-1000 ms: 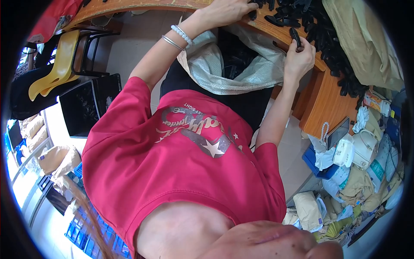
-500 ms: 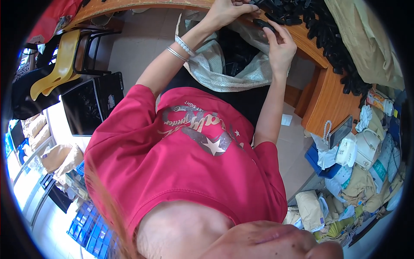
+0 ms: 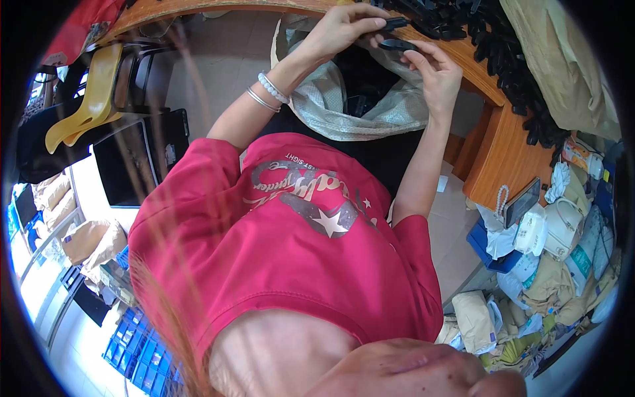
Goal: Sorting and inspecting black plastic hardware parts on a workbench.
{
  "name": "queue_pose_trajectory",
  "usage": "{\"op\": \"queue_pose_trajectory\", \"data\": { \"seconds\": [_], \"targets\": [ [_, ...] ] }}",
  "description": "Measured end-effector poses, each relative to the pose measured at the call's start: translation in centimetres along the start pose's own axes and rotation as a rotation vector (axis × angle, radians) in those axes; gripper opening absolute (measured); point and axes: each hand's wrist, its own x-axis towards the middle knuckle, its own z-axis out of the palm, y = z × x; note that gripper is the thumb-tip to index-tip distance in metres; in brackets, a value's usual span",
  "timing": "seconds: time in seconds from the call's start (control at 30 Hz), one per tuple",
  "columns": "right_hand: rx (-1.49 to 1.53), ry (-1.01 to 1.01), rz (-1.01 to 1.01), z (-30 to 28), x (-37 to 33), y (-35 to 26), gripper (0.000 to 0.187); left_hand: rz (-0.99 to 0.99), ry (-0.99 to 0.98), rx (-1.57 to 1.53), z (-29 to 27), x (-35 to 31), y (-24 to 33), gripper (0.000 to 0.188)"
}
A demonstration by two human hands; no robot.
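My left hand [image 3: 345, 30], wearing a beaded bracelet and a bangle on its wrist, pinches a small black piece [image 3: 395, 24] at the table's edge. Just below it, my right hand [image 3: 436, 74] grips a longish, rounded black piece [image 3: 398, 45] between thumb and fingers. The two pieces are close together but look apart; their exact kind is too small to tell. Under both hands a white woven sack [image 3: 324, 118] gapes wide, with dark pieces [image 3: 360, 102] inside. A heap of similar black pieces [image 3: 506, 69] covers the table beyond my right hand.
The curved wooden table [image 3: 499, 175] wraps ahead and to my right. A brown bag [image 3: 562, 59] stands behind the heap. To the right are a phone [image 3: 522, 202], a blue bin [image 3: 493, 248] and piled packages. A yellow chair [image 3: 99, 92] is at left.
My left hand has drawn back slightly from the heap, showing the black piece in its fingers. My right hand has moved a little down and right with its piece.
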Motion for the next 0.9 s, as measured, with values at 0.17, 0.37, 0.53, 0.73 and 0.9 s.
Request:
{"op": "queue_pose_trajectory", "data": {
  "seconds": [0.17, 0.37, 0.53, 0.73, 0.9],
  "targets": [
    [-0.083, 0.095, -0.051, 2.5, -1.1, -1.6, 0.016, -0.065, -0.075, 0.052, 0.1, 0.1, -2.0, 0.033],
    [-0.132, 0.192, -0.195, 3.4, -1.2, -0.5, 0.021, 0.089, -0.060, 0.537, 0.3, -1.4, 1.0, 0.034],
    [0.082, 0.125, -0.073, 2.6, -1.2, -1.1, 0.032, 0.199, -0.103, 0.630, -0.1, -1.5, 1.7, 0.035],
    [-0.184, 0.136, -0.124, 1.6, -1.5, -0.3, 0.026, 0.373, -0.173, 0.688, -0.2, -1.3, 0.8, 0.039],
    [-0.216, -0.030, -0.080, -0.1, -0.4, 0.0, 0.019, 0.233, -0.278, 0.786, -1.0, -0.8, 0.7, 0.042]
  ]
}}
